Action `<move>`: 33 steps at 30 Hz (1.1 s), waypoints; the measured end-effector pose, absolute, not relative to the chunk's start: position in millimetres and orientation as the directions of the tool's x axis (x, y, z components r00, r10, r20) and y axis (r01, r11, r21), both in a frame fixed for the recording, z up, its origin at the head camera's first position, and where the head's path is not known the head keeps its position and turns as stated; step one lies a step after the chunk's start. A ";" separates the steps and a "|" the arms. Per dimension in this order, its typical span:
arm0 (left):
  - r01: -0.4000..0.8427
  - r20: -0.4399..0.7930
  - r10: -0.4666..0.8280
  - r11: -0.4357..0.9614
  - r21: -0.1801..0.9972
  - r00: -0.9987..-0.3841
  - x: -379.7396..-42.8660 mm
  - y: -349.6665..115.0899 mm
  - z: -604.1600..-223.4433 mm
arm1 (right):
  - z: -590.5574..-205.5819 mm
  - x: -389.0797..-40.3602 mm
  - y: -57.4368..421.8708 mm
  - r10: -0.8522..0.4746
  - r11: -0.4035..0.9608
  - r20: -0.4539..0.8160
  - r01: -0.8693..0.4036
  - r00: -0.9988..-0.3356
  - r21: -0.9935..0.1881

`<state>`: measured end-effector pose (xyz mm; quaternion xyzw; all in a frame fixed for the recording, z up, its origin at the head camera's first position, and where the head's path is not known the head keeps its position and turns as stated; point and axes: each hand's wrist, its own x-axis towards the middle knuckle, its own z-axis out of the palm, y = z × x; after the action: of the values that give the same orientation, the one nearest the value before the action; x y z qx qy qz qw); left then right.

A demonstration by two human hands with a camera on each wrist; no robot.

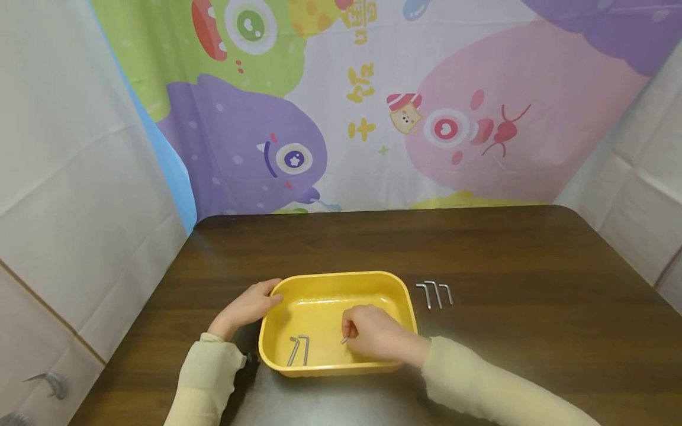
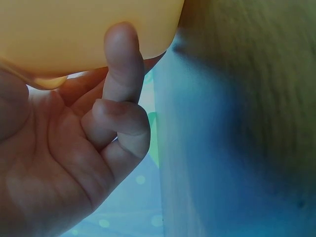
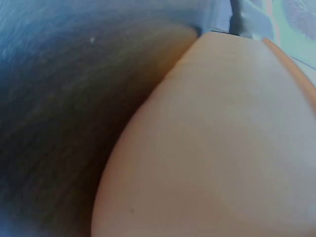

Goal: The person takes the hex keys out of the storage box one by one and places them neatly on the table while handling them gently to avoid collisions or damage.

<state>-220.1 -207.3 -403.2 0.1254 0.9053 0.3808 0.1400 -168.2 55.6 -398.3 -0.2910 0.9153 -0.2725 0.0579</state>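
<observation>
A yellow plastic tray sits on the table before me. My left hand grips its left rim, the thumb over the edge; in the left wrist view, fingers bend against the tray's outer wall. Inside the tray my right hand pinches a hex key, of which only a short metal end shows. Two silver hex keys, one beside the other, lie in the tray's left front part. The tray's wall fills most of the right wrist view, which hides that hand.
Three more hex keys lie in a row on the dark wooden table, just right of the tray. A cartoon-printed curtain hangs behind the table's far edge. Pale sheets line both sides.
</observation>
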 end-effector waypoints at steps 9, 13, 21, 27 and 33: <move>0.137 -0.150 0.352 0.671 0.729 -0.924 -220.9 -207.4 -404.6 | -392.9 -170.3 73.4 -0.542 0.631 0.130 -0.504 -0.830 -0.590; 0.172 -0.129 0.371 0.675 0.717 -0.920 -220.8 -208.2 -405.3 | -389.6 -171.6 79.8 -0.531 0.594 0.134 -0.480 -0.837 -0.646; 0.106 -0.169 0.318 0.692 0.715 -0.933 -221.8 -207.8 -405.9 | -386.7 -172.7 88.3 -0.475 0.580 0.154 -0.440 -0.866 -0.685; 0.109 -0.166 0.321 0.687 0.718 -0.932 -221.2 -207.0 -405.3 | -383.9 -174.7 91.9 -0.424 0.501 0.245 -0.451 -0.872 -0.739; 0.104 -0.173 0.319 0.691 0.716 -0.932 -221.7 -207.0 -406.5 | -381.7 -178.6 96.7 -0.383 0.458 0.289 -0.452 -0.878 -0.766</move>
<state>-221.7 -207.0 -406.5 0.1167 0.9082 0.3756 0.1432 -178.6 96.7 -381.7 -0.2445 0.8530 -0.4595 -0.0376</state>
